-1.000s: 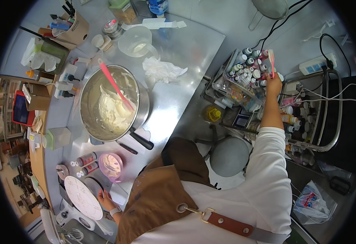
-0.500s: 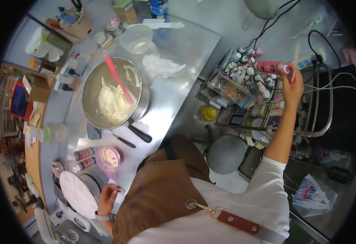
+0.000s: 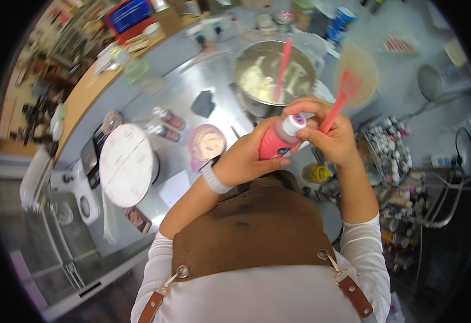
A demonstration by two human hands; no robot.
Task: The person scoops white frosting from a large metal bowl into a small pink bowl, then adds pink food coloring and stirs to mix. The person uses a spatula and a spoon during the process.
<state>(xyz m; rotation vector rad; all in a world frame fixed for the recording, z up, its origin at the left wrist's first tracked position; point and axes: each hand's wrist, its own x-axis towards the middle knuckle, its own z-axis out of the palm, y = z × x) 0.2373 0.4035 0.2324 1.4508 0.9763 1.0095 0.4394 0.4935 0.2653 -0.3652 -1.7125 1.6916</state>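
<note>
In front of my apron, my left hand point(image 3: 249, 153) is wrapped round a pink colouring bottle point(image 3: 274, 144) with a white cap. The bottle is tilted, cap up and to the right. My right hand point(image 3: 329, 132) has its fingers at the cap and also grips a pink-handled spatula point(image 3: 334, 109). Its pale, wide blade points up and away, smeared by motion. Beyond my hands stands a steel mixing bowl point(image 3: 250, 101) of whitish cream, with another pink spatula point(image 3: 284, 67) leaning in it. A pink bowl point(image 3: 195, 162) of pale pink cream is left of my left hand.
Two colouring bottles point(image 3: 172, 119) lie on the steel table near a dark cloth point(image 3: 203, 104). A round white turntable point(image 3: 125, 164) and a phone point(image 3: 137, 220) are at the left. To the right is a rack crowded with small bottles point(image 3: 389, 151).
My right hand has come back from the bottle rack to my front with the bottle and spatula. My left hand has risen and taken hold of the bottle. The view has turned left.
</note>
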